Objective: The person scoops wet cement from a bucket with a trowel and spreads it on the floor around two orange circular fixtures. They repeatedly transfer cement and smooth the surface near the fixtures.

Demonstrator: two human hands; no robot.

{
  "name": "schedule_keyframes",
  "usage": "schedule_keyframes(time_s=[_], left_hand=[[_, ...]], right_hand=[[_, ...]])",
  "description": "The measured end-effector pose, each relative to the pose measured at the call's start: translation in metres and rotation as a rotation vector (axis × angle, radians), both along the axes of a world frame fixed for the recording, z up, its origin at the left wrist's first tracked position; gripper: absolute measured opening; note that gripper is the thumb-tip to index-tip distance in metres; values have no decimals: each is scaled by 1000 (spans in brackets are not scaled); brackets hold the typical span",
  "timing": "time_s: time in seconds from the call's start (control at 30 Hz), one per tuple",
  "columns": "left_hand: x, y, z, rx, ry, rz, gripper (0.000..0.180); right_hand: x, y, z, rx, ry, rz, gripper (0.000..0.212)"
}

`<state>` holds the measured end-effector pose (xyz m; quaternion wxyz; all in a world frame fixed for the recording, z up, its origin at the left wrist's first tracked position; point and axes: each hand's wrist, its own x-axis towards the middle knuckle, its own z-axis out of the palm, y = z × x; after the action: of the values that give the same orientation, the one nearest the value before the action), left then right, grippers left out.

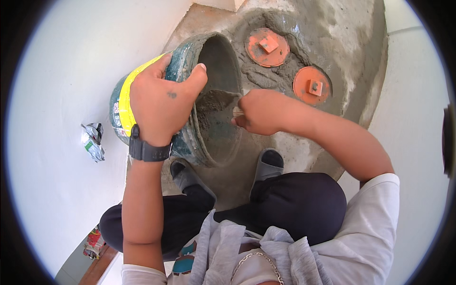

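A dark green bucket [183, 149] with a yellow band lies tipped on its side, its mouth facing right. Grey wet mortar [209, 107] clings to its inner wall. My left hand [159, 99] grips the bucket's upper side, thumb along the rim. At the mouth, my right hand [263, 112] is closed round the short handle of what looks like a trowel [223, 95]; its mortar-smeared blade reaches into the bucket and is partly hidden. Beyond my right hand, two orange round caps [255, 53] with square knobs sit in rough mortar on the floor.
White walls [71, 71] stand close on the left and right. A crumpled silver wrapper [93, 141] is left of the bucket. My feet in grey sandals [186, 176] are just below the bucket. Fresh mortar [266, 78] surrounds the caps.
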<state>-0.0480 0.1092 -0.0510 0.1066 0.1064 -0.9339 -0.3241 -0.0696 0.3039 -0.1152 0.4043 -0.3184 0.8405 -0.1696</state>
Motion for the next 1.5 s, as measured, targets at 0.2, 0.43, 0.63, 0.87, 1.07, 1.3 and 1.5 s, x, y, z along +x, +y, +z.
schedule_keyframes(time_s=[0.2, 0.43, 0.63, 0.87, 1.07, 1.3, 1.5], left_hand=[[3, -6, 1, 21, 44, 38, 36], [-1, -17, 2, 139, 55, 96, 37], [-5, -9, 4, 56, 31, 66, 37], [-7, -6, 3, -33, 18, 33, 39], [-14, -22, 4, 66, 62, 121, 41], [-18, -22, 14, 16, 0, 120, 42], [-12, -24, 13, 102, 12, 115, 43]], right_hand=[[-1, 30, 37, -25, -496, 36, 50], [38, 28, 5, -158, -343, 57, 48], [-3, -2, -33, 67, 57, 110, 48], [12, 42, 30, -97, -229, 65, 46], [23, 58, -8, -13, -78, 103, 42], [-33, 17, -80, -127, 396, 118, 36], [-14, 32, -19, -160, 173, 212, 39]])
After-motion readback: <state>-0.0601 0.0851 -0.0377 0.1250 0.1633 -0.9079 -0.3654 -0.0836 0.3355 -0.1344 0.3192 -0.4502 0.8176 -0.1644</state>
